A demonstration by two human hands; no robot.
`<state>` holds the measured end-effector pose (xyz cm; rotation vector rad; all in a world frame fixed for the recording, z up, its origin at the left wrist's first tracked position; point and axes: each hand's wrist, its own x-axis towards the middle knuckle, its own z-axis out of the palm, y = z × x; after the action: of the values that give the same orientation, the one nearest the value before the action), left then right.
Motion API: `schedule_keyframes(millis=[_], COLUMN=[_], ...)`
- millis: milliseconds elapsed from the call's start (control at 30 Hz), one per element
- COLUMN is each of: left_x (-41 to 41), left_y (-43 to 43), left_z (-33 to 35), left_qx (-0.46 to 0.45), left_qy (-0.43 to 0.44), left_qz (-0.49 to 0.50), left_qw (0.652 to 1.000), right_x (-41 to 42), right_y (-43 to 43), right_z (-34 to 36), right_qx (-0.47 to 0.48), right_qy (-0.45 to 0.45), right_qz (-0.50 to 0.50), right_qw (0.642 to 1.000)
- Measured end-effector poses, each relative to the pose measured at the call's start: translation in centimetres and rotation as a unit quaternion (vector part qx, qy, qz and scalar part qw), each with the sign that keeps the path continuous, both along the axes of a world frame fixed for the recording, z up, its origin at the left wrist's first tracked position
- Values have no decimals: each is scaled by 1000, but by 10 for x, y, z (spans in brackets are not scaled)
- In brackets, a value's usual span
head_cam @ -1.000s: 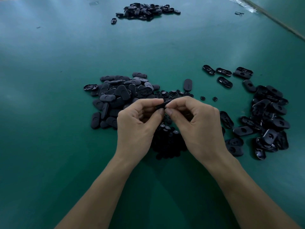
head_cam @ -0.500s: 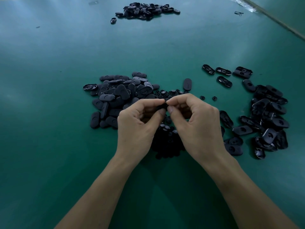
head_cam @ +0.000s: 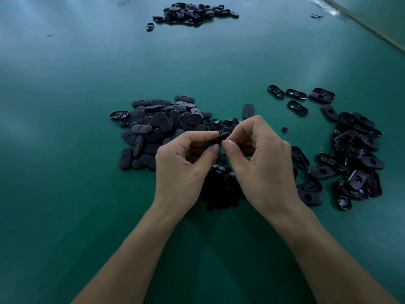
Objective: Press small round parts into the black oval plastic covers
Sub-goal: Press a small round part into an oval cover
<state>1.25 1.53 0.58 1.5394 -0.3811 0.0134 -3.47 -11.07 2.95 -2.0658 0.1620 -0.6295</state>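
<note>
A person's left hand (head_cam: pixel 182 165) and right hand (head_cam: pixel 265 161) meet just above the heap of small round parts (head_cam: pixel 221 187) on a green table (head_cam: pixel 65 194). Both hands pinch one black oval cover (head_cam: pixel 220 137) between thumb and curled fingers. The cover is held in the air over the far half of that heap and touches only the fingertips. It shows mostly edge-on, with its long axis running from the left thumb up and away toward the right fingers, the far end slightly raised. Which face is up cannot be told, and the fingers hide whether a round part is already seated in it.

The main risk appears to be a crooked press. If the round part sits off-centre, thumb pressure could pop it out into the heap below, where it would be lost among its twins. The slim cover could also twist out of so narrow a pinch.

A pile of matt covers (head_cam: pixel 153 128) lies left of the heap and a glossy pile (head_cam: pixel 359 154) lies right of it. A third pile (head_cam: pixel 192 12) lies well beyond the heap.
</note>
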Motion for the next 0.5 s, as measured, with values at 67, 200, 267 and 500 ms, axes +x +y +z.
schedule_keyframes(millis=[67, 200, 267, 500], left_x=[0, -1, -1, 1], left_y=[0, 0, 0, 1], left_z=[1, 1, 1, 0], left_qx=[2, 22, 32, 17], left_qy=[-1, -3, -6, 16], left_qz=[2, -1, 1, 14], left_qw=[1000, 1000, 999, 1000], right_x=[0, 0, -1, -1], right_y=[-1, -1, 1, 2], right_z=[0, -1, -1, 2], right_qx=[-5, -26, -36, -43], right_qy=[0, -9, -19, -45], right_qz=[0, -4, -5, 19], right_qw=[1000, 1000, 999, 998])
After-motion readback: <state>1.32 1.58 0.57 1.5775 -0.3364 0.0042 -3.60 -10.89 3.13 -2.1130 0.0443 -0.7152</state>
